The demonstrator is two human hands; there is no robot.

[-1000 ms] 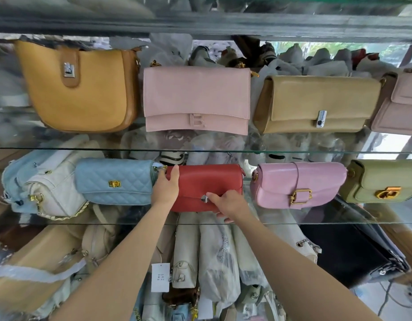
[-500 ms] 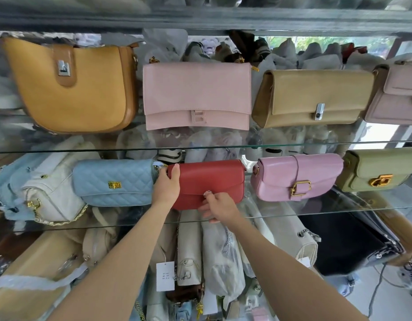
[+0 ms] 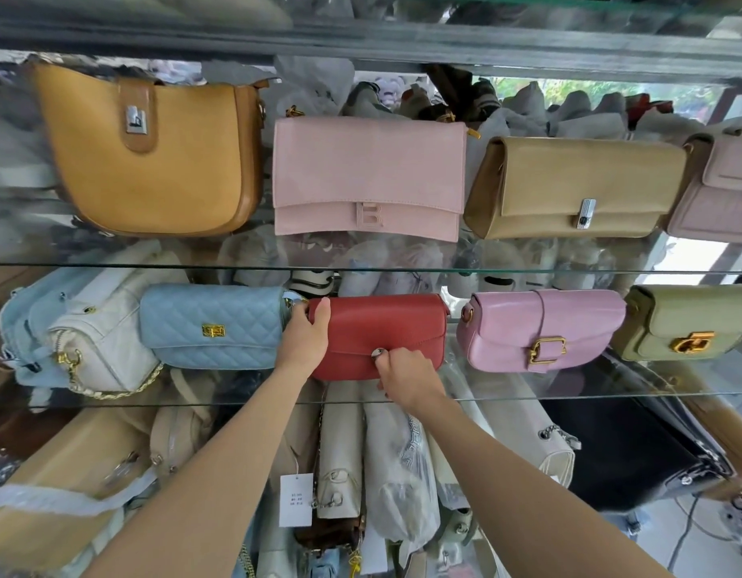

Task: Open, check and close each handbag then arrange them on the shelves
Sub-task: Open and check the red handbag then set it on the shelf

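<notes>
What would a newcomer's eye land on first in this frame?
The red bag at the centre of the middle glass shelf, with the left hand gripping its left end and the right hand at its clasp. Above it sit a big mustard bag and a pale pink bag.

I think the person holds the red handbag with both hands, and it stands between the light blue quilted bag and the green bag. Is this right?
Not quite. In the head view the red handbag, gripped by the left hand and touched at its clasp by the right hand, stands between the light blue quilted bag and the pink bag. The green bag is beyond that.
</notes>
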